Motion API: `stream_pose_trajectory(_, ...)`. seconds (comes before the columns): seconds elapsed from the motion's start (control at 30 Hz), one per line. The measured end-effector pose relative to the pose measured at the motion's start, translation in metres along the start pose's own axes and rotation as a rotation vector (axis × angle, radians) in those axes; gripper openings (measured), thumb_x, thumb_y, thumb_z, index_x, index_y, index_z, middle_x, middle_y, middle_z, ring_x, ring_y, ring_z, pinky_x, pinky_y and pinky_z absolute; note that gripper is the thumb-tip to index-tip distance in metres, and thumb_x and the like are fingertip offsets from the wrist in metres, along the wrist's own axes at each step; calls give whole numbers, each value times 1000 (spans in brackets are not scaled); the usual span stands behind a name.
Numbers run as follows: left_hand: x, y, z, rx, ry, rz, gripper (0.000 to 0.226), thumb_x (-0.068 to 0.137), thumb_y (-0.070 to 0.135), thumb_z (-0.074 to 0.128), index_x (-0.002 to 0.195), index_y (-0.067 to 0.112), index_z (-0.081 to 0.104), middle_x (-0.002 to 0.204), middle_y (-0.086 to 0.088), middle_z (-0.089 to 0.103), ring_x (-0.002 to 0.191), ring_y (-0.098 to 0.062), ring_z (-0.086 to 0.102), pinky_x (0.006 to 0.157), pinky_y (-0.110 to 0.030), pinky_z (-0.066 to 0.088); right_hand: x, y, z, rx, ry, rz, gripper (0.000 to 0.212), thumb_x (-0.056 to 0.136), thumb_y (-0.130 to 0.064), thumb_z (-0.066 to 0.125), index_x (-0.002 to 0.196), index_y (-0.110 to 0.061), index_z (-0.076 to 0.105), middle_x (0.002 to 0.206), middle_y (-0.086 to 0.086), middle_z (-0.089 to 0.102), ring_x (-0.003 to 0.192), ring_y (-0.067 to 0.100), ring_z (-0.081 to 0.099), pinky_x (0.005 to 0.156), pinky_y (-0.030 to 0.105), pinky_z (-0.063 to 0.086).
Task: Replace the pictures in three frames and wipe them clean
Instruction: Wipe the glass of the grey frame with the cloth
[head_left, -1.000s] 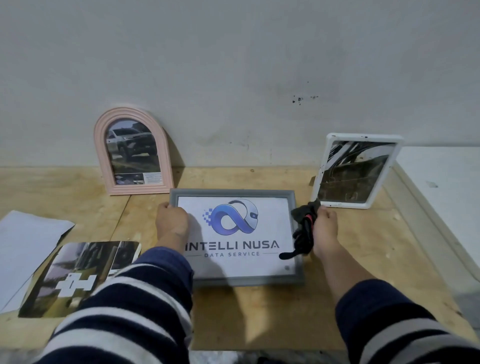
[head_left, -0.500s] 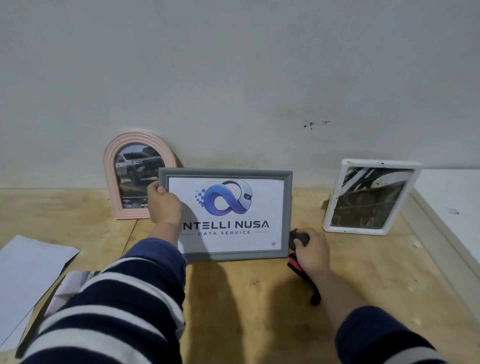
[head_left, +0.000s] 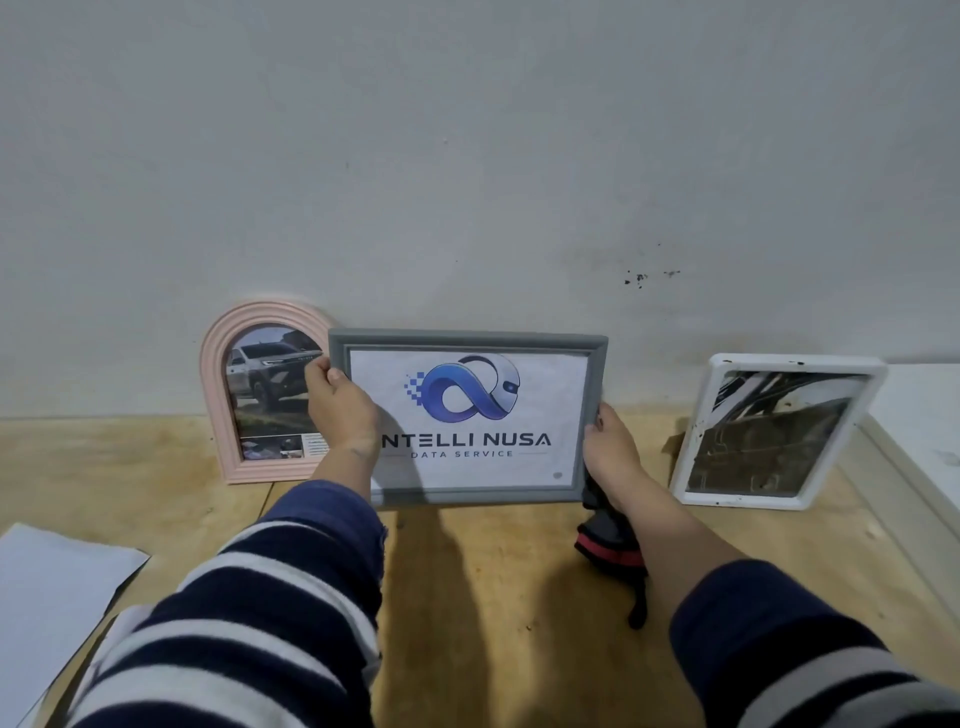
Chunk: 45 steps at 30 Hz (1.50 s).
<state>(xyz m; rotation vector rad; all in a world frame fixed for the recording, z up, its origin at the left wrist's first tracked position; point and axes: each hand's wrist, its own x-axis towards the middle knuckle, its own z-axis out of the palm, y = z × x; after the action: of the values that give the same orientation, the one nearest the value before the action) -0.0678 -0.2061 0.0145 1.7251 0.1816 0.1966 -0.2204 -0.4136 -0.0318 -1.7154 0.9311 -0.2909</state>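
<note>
Grey frame (head_left: 467, 421) with its logo print has been stood upright, between the pink arched frame (head_left: 260, 389) and white frame (head_left: 774, 431); left hand (head_left: 343, 410) fingers grip its edge, right hand (head_left: 608, 452) steadies it, cloth (head_left: 613, 540) tucked beneath. Judged nearly placed.

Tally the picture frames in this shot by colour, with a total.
Pink arched plastic frame: 1
Grey rectangular frame, held upright by both hands: 1
White rectangular frame: 1
Total: 3
</note>
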Motion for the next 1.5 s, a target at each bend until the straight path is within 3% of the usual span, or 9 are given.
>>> stream_pose_trajectory(0.17,9,3,17,93,-60,121,35,104,17,30,132,10,50,129,-9,55,117,-24,51,100,-35,40,20,-12,-8,98,53,24,52,94,1,28,135,-25,48,115,3,62,99,26,59,85,39,52)
stream_pose_trajectory(0.33,9,-8,36,168,-208,104,41,101,17,34,141,11,45,138,-11,47,128,-29,45,111,-45,34,36,-9,-17,77,92,59,70,88,-7,29,147,-45,26,128,2,59,107,31,59,92,47,52)
stream_pose_trajectory(0.57,2,-9,46,152,-280,69,60,96,14,49,150,13,25,152,-8,27,138,-30,33,113,-48,33,50,-12,-12,133,111,116,53,96,0,36,141,-24,22,130,7,48,102,25,51,79,35,45)
stream_pose_trajectory(0.73,-4,-7,46,157,-289,44,75,91,8,56,153,10,14,155,-8,22,140,-25,29,111,-30,26,50,-14,-10,115,96,97,57,93,6,33,144,-17,24,123,2,45,101,24,50,59,25,42)
stream_pose_trajectory(0.9,3,-1,42,293,-429,42,82,92,16,57,155,10,4,161,-5,9,147,-23,13,119,-35,15,38,-17,-9,18,57,82,78,88,8,34,155,-23,9,156,6,28,131,30,42,98,37,46)
stream_pose_trajectory(1.13,-28,5,35,476,-381,124,70,86,5,50,149,8,20,155,-5,11,141,-30,14,111,-40,25,-13,-6,-8,-82,-46,118,78,91,6,34,155,-26,4,141,4,45,93,21,55,65,30,47)
stream_pose_trajectory(1.2,-45,0,36,495,-425,122,66,87,6,50,148,12,26,151,-4,14,138,-30,16,108,-40,28,-31,4,-13,-89,-49,104,76,87,10,34,152,-24,19,129,1,51,96,21,54,73,33,50)
stream_pose_trajectory(1.37,-96,-7,57,494,-617,109,49,92,8,49,140,13,41,146,-8,25,136,-27,22,107,-36,28,-61,32,-52,-48,73,170,63,95,4,33,153,-19,22,153,8,33,134,26,40,96,29,38)
stream_pose_trajectory(1.5,-139,-6,80,450,-804,106,52,91,9,54,141,13,43,147,-9,38,136,-27,34,113,-38,30,-69,54,-97,-93,176,194,54,98,-1,35,150,-14,30,148,10,41,134,27,40,100,28,35)
